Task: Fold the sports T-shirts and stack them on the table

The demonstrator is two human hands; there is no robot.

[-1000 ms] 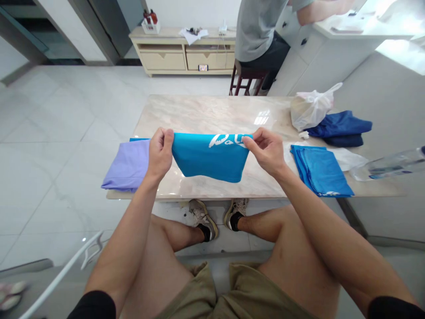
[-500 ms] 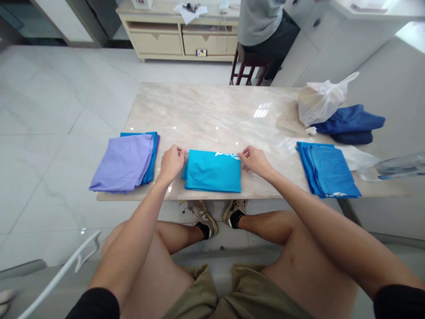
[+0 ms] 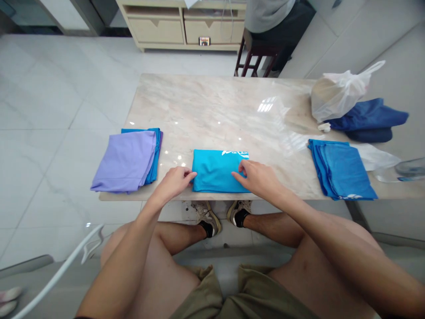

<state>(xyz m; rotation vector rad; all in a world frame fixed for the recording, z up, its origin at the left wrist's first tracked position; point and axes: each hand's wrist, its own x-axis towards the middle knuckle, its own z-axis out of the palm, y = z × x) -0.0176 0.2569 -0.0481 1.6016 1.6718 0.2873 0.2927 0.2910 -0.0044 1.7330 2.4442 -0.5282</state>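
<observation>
A folded turquoise cloth with white lettering along its upper right edge lies near the front edge of the table. At its left edge is my left hand, thumb and fingers pinched together on the cloth's side. My right hand is over the cloth's right end, thumb and index finger apart, holding nothing. To the left, a folded lavender cloth rests on blue and purple ones. Several folded blue cloths are stacked at the right.
The marble-look table bears a tied white plastic bag, dark blue fabric and a clear bottle at right. Beyond it, a person sits on a dark stool. A white hanger is at lower left.
Both hands have come nearer the front edge, the left onto the cloth's left side, the right over its right end with fingers parted. The view has shifted, so the table's things appear further right.
</observation>
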